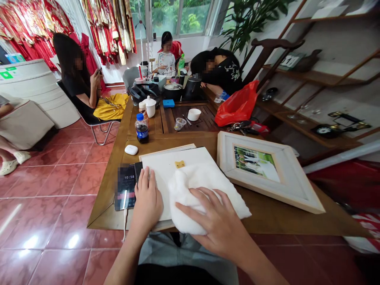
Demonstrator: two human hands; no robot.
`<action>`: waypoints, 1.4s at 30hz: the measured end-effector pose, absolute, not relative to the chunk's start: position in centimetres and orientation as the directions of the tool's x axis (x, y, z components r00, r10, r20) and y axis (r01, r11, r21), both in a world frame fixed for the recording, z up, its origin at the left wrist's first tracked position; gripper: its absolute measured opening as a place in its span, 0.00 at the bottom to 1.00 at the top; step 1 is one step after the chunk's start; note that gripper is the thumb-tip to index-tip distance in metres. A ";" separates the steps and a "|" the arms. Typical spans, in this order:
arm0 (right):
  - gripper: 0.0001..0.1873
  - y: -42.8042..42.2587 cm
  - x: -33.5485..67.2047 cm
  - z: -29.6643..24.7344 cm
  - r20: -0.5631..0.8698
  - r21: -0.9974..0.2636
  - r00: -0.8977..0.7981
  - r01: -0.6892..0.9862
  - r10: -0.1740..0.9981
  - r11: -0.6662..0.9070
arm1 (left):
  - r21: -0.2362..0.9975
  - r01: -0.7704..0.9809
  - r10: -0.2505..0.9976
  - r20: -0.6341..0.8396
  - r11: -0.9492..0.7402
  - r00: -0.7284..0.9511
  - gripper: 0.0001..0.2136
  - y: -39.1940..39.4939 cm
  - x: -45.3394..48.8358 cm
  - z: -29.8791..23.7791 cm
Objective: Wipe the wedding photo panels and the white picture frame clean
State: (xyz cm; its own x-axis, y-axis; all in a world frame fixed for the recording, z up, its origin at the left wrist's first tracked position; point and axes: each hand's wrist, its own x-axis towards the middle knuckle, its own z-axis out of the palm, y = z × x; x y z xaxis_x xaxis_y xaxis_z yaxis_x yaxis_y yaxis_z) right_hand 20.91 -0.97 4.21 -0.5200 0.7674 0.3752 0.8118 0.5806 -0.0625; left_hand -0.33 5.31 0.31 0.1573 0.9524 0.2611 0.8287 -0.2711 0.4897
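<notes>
A white framed board point(169, 170) lies flat at the near edge of the wooden table point(267, 213), with a small yellow tag near its far side. My left hand point(147, 200) rests flat on the board's left edge, fingers stretched out, beside a black phone point(126, 186) showing 10:58. My right hand point(218, 221) lies spread on a white cloth point(204, 186) that is bunched over the board's right half. To the right sits a pale wooden picture frame point(285, 178) holding a photo.
Farther up the table stand a dark drink bottle point(142, 128), a white earbud case point(131, 149), a white cup point(194, 114), a tea tray with kettles and a red plastic bag point(237, 105). Three people sit at the far end. Shelves run along the right.
</notes>
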 end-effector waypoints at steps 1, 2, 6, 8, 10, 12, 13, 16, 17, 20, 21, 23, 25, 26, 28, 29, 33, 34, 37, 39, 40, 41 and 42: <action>0.25 -0.9 20.5 4.3 0.366 -0.062 -0.530 0.806 0.765 0.589 | 0.490 0.829 0.954 0.249 -0.270 0.164 0.28 5.4 -0.4 0.5; 0.25 -0.7 20.1 4.4 0.356 -0.062 -0.543 0.799 0.761 0.599 | 0.488 0.830 0.956 0.237 -0.271 0.172 0.28 5.4 -0.5 0.6; 0.26 0.1 19.0 4.7 0.313 -0.080 -0.571 0.780 0.759 0.620 | 0.478 0.832 0.957 0.205 -0.282 0.207 0.27 5.5 -0.8 1.0; 0.25 0.6 19.1 5.0 0.289 -0.094 -0.542 0.804 0.789 0.587 | 0.476 0.832 0.956 0.206 -0.283 0.208 0.27 5.6 -0.8 1.0; 0.25 1.2 19.4 5.2 0.278 -0.097 -0.472 0.853 0.836 0.514 | 0.473 0.837 0.958 0.213 -0.275 0.194 0.28 5.6 -0.7 0.9; 0.24 1.8 19.6 5.4 0.277 -0.091 -0.405 0.892 0.871 0.443 | 0.469 0.842 0.959 0.219 -0.267 0.182 0.28 5.6 -0.6 0.8; 0.24 2.1 19.5 5.4 0.278 -0.087 -0.387 0.901 0.879 0.424 | 0.469 0.842 0.959 0.218 -0.265 0.180 0.28 5.6 -0.5 0.8; 0.25 2.6 18.9 5.6 0.266 -0.092 -0.408 0.891 0.873 0.445 | 0.473 0.842 0.962 0.198 -0.261 0.187 0.28 5.6 -0.5 1.0; 0.26 2.7 18.6 5.7 0.260 -0.100 -0.427 0.880 0.866 0.464 | 0.474 0.842 0.964 0.187 -0.257 0.189 0.28 5.6 -0.5 1.1; 0.28 3.0 18.2 5.7 0.240 -0.124 -0.473 0.851 0.848 0.510 | 0.474 0.846 0.969 0.160 -0.242 0.188 0.27 5.5 -0.5 1.3; 0.27 3.2 18.2 5.7 0.239 -0.125 -0.469 0.853 0.850 0.506 | 0.472 0.849 0.970 0.157 -0.240 0.187 0.27 5.5 -0.5 1.3; 0.25 3.6 18.5 5.7 0.246 -0.108 -0.433 0.877 0.867 0.468 | 0.463 0.853 0.969 0.163 -0.241 0.185 0.27 5.5 -0.5 1.2; 0.24 4.1 18.7 5.7 0.258 -0.076 -0.387 0.905 0.885 0.418 | 0.453 0.856 0.966 0.174 -0.249 0.189 0.28 5.5 -0.4 1.1; 0.23 4.3 18.8 5.7 0.261 -0.062 -0.373 0.914 0.891 0.401 | 0.449 0.857 0.965 0.176 -0.252 0.192 0.28 5.5 -0.4 1.1; 0.23 4.7 18.7 5.8 0.255 -0.050 -0.369 0.918 0.893 0.394 | 0.441 0.861 0.965 0.172 -0.253 0.196 0.28 5.5 -0.4 1.1; 0.24 4.8 18.5 5.8 0.249 -0.053 -0.378 0.914 0.892 0.403 | 0.437 0.863 0.966 0.170 -0.252 0.196 0.28 5.5 -0.4 1.1; 0.26 5.1 17.9 5.8 0.218 -0.086 -0.433 0.884 0.874 0.459 | 0.418 0.870 0.963 0.176 -0.260 0.203 0.27 5.5 -0.4 1.2; 0.26 5.2 17.9 5.8 0.211 -0.091 -0.441 0.880 0.872 0.466 | 0.415 0.871 0.962 0.176 -0.263 0.207 0.27 5.5 -0.5 1.2; 0.25 5.7 18.1 5.9 0.196 -0.078 -0.415 0.897 0.889 0.436 | 0.417 0.869 0.962 0.177 -0.267 0.210 0.27 5.5 -0.5 1.1; 0.24 6.2 18.1 6.0 0.190 -0.058 -0.371 0.920 0.909 0.387 | 0.425 0.866 0.962 0.181 -0.264 0.204 0.28 5.5 -0.5 1.1; 0.24 6.4 18.0 6.1 0.188 -0.050 -0.351 0.929 0.917 0.366 | 0.428 0.864 0.962 0.183 -0.263 0.202 0.28 5.5 -0.5 1.0; 0.24 6.5 17.8 6.1 0.183 -0.046 -0.341 0.934 0.922 0.355 | 0.432 0.862 0.962 0.186 -0.264 0.201 0.28 5.5 -0.5 1.0; 0.24 6.6 17.5 6.2 0.178 -0.044 -0.341 0.934 0.923 0.354 | 0.437 0.860 0.961 0.188 -0.265 0.200 0.28 5.5 -0.5 0.9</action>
State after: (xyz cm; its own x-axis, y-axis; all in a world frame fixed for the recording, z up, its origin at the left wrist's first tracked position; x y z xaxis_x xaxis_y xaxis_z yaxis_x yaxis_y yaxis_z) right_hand 17.54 6.65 6.19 -0.3412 0.9229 0.1785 0.9342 0.3539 -0.0442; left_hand -0.54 5.55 0.90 0.2001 0.9615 0.1884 0.8596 -0.2645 0.4371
